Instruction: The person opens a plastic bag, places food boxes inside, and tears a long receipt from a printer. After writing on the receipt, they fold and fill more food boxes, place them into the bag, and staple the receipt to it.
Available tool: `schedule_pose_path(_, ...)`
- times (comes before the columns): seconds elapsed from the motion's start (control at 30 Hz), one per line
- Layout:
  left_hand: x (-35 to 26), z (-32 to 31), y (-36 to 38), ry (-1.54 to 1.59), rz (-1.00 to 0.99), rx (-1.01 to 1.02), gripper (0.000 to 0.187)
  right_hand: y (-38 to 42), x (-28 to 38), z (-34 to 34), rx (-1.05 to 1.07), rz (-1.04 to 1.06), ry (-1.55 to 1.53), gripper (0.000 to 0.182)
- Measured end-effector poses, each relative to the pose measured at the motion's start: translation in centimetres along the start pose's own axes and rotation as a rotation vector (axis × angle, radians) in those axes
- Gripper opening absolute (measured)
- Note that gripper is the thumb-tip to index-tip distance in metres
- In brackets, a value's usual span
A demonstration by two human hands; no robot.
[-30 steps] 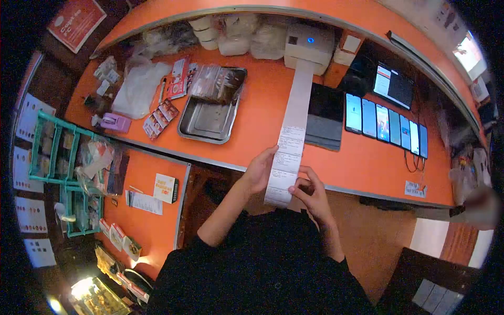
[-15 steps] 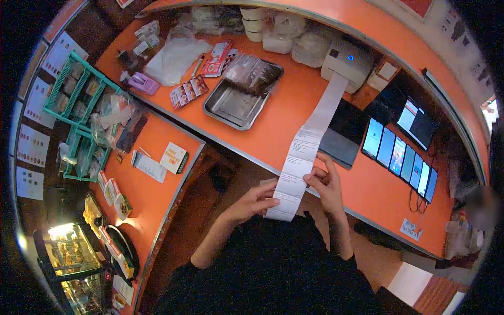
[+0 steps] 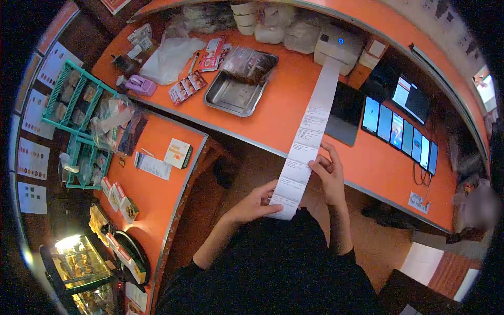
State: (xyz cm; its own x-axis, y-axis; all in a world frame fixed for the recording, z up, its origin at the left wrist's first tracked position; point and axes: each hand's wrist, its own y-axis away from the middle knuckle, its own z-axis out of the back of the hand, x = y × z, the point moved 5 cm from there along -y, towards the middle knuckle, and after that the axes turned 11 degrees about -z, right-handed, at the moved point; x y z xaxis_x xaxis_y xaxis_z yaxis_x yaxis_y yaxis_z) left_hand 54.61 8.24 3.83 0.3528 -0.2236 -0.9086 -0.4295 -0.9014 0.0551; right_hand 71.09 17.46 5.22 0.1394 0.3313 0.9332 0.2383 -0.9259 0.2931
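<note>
A long printed receipt strip (image 3: 302, 157) runs from the white receipt printer (image 3: 338, 50) across the orange counter and over its front edge to my hands. My left hand (image 3: 258, 202) pinches the strip's lower end, thumb on top. Higher up, my right hand (image 3: 328, 170) grips the strip's right edge between thumb and fingers. Rows of small print and several cross lines show on the paper; its upper part is blank. The printer has a lit blue button. Beside the strip lies a dark flat tablet-like device (image 3: 344, 115).
Several lit phones (image 3: 396, 131) stand in a row at the right. A metal tray (image 3: 233, 97) holding plastic bags lies on the counter (image 3: 283, 115). At left are a purple tape dispenser (image 3: 140, 85), green baskets (image 3: 73, 100) and a lit food display case (image 3: 81, 262).
The view has shifted slightly, with the counter items a little higher in the picture. Both hands still hold the receipt strip, in nearly the same places.
</note>
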Motion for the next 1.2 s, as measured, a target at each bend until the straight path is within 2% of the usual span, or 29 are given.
schedule_pose_path(0.1,-0.8,-0.6,1.0,-0.028,-0.005,0.032,0.064,1.1,-0.4,-0.1,-0.034,0.02,-0.004,0.047)
schedule_pose_path(0.4,2.2,-0.8,3.3,0.084,-0.046,0.032,0.066,4.3,-2.3,-1.2,-0.078,0.001,-0.004,0.052)
schedule_pose_path(0.73,2.6,-1.8,5.7,0.117,0.007,0.048,0.069,7.4,-3.4,-1.9,-0.134,0.005,0.006,0.055)
schedule_pose_path(0.83,2.8,-2.0,6.2,0.093,-0.022,0.048,0.069,8.4,-3.5,-2.5,-0.123,-0.019,-0.092,0.057)
schedule_pose_path(1.2,3.7,-2.6,8.6,0.126,-0.002,0.04,0.073,11.0,-4.3,-3.4,-0.137,-0.038,-0.1,0.06)
